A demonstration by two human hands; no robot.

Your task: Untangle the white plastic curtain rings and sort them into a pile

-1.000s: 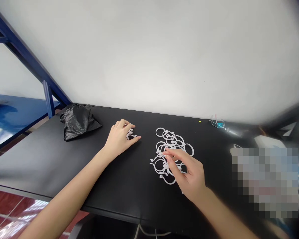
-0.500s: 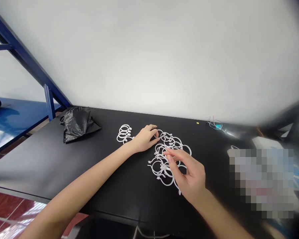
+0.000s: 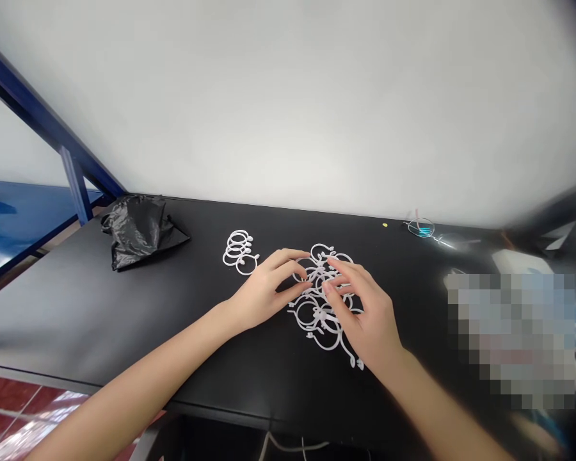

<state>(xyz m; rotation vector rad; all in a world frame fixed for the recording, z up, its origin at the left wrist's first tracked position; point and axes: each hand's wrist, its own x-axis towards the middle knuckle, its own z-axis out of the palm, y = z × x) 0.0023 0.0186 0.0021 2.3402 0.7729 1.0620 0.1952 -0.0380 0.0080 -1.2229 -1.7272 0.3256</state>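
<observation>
A loose heap of white plastic curtain rings, thin open hoops with small knobbed clasp ends, lies on the black tabletop. At the heap's left side is my left hand, thumb and fingers pinched around the edge of a ring. My right hand hovers over the heap's right side, thumb and index finger apart with nothing plainly between them; some rings are hidden beneath it. Left of my left hand, several more rings overlap in a short row.
A crumpled black plastic bag lies at the back left. Near the white wall are a small yellow bit and a clear item with a turquoise part. A blurred, pixelated package occupies the right side. Blue metal framing stands at left.
My left hand has come down and nearer to me from the heap's far edge, closer to my right hand. My right thumb and index finger have spread apart. The view has shifted slightly.
</observation>
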